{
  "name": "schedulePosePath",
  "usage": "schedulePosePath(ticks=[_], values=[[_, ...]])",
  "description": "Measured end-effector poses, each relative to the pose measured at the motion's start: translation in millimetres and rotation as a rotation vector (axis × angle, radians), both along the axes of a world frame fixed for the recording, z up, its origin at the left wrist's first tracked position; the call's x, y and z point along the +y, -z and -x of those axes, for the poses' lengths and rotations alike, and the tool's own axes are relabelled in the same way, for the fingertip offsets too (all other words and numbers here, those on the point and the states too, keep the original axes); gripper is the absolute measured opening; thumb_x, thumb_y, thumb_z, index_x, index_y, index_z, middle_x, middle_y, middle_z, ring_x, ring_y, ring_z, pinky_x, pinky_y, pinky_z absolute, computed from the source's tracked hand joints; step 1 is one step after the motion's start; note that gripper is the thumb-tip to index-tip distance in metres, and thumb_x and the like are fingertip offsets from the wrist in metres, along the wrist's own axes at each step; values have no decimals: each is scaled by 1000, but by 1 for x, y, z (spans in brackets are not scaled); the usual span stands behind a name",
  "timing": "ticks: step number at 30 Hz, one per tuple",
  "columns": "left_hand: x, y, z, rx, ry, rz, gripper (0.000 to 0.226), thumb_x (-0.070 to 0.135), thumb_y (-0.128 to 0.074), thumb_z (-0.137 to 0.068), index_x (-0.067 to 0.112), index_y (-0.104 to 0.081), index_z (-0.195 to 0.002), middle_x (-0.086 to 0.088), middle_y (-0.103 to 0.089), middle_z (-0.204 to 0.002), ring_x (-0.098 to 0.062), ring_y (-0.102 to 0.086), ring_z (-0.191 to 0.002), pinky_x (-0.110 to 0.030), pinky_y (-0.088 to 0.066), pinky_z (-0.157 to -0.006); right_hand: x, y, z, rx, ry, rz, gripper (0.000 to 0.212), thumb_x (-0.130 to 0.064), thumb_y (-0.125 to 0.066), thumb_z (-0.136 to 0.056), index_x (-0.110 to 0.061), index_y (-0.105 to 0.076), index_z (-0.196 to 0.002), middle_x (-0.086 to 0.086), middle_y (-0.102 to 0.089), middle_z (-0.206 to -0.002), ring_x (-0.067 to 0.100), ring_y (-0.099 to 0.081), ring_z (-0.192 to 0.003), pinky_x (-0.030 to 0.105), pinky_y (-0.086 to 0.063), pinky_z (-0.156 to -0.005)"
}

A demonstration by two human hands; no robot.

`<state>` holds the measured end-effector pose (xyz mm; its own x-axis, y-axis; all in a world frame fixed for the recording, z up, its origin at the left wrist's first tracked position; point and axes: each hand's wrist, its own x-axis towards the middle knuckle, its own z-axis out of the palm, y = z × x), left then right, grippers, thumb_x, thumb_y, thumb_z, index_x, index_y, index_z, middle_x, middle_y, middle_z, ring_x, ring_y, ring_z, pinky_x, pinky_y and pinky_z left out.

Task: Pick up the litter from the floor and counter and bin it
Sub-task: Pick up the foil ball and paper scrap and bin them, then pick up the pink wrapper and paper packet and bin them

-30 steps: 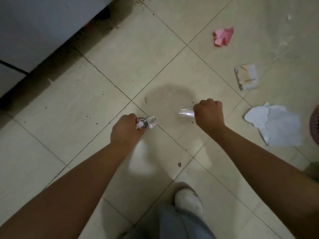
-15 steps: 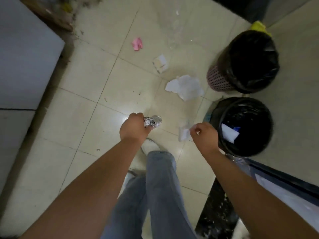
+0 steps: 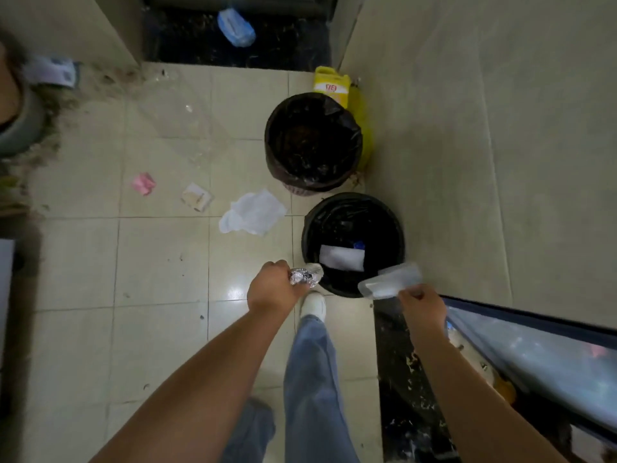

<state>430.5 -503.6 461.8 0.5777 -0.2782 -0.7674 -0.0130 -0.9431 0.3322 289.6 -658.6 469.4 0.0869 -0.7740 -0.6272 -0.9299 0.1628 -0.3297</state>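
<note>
My left hand grips a crumpled foil ball just left of the near black bin. My right hand pinches a clear plastic wrapper, which hangs over that bin's near right rim. Inside the bin lie a white paper and a small blue item. On the tiled floor lie a white tissue, a small beige packet and a pink crumpled paper. A second bin with a black liner stands farther away.
A yellow jug stands behind the far bin by the wall. A blue plastic bottle lies on the dark floor beyond. A glass-fronted edge runs along my right. My foot is next to the near bin.
I have stood up and stepped toward the bins, and the view has swung over them. My right hand has carried the wrapper from left of the near bin to over its rim.
</note>
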Motion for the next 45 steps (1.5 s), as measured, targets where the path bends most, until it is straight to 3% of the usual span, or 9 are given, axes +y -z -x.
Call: schedulePosePath(ticks=[3, 7, 9, 11, 14, 20, 23, 32, 45], values=[[-63, 22, -3, 4, 13, -34, 52, 45, -64, -85, 4, -59, -117, -14, -61, -120, -28, -61, -109, -34, -50, -87, -44, 27, -9, 32, -1, -61, 9, -8, -51, -92, -9, -49, -83, 6, -56, -74, 29, -56, -89, 26, -34, -73], [-129, 60, -2, 1, 33, -61, 55, 50, -63, -83, 6, -60, -116, -13, -64, -118, -29, -64, -107, -35, -52, -84, -80, 63, -23, 144, -58, -164, 37, -4, -43, -95, -8, -41, -58, 25, -63, -115, 36, -58, -101, 31, -36, -76], [-149, 78, -2, -3, 70, -75, 54, 49, -61, -85, 7, -57, -119, -12, -62, -120, -28, -62, -109, -36, -52, -86, -92, 73, -29, 100, -33, -174, 18, -6, -47, -94, 0, -62, -87, 25, -62, -120, 36, -58, -103, 25, -34, -76], [-160, 93, -1, -10, 181, -95, 57, 46, -60, -87, 9, -48, -129, -12, -53, -131, -28, -55, -119, -37, -49, -94, -99, 82, -29, 92, -47, -152, 25, -7, -50, -93, 2, -59, -115, 23, -63, -120, 36, -58, -110, 28, -40, -79], [-168, 105, -4, -62, 457, -115, 57, 36, -55, -92, 10, -37, -139, -12, -37, -143, -30, -40, -131, -38, -42, -102, -99, 86, -28, 101, -128, -171, 28, -8, -51, -93, 1, -58, -118, 24, -64, -120, 36, -59, -110, 34, -45, -91], [-155, 95, -26, -126, 733, -197, 49, 27, -39, -100, 7, -32, -144, -15, -26, -155, -32, -16, -147, -38, -20, -120, -82, 72, -53, 272, -755, -164, 61, -39, -39, -97, -12, -21, -148, 13, -16, -158, 30, -18, -145, 38, -22, -119], [-133, 75, -54, -170, 774, -229, 52, 29, -31, -103, 8, -21, -150, -12, -12, -161, -29, -1, -150, -39, -7, -123, -71, 59, -96, 209, -907, -65, 61, -41, -31, -99, -16, -11, -150, 11, -5, -161, 30, -4, -148, 44, -10, -122], [6, 33, -200, -235, 591, -395, 53, 24, -33, -102, 19, -16, -152, -2, -12, -162, -27, -1, -150, -40, -8, -123, 8, 37, -234, 130, -1099, -53, 59, -42, -26, -100, -20, -5, -151, 8, 1, -161, 30, 4, -149, 45, -1, -122], [262, 65, -445, -207, 510, -365, 46, 26, -33, -102, 20, -29, -147, -1, -26, -158, -25, -16, -148, -41, -21, -119, 236, 63, -439, 362, -888, -195, 56, -39, -27, -100, -20, -11, -150, 3, -6, -161, 29, -3, -149, 45, -12, -121]])
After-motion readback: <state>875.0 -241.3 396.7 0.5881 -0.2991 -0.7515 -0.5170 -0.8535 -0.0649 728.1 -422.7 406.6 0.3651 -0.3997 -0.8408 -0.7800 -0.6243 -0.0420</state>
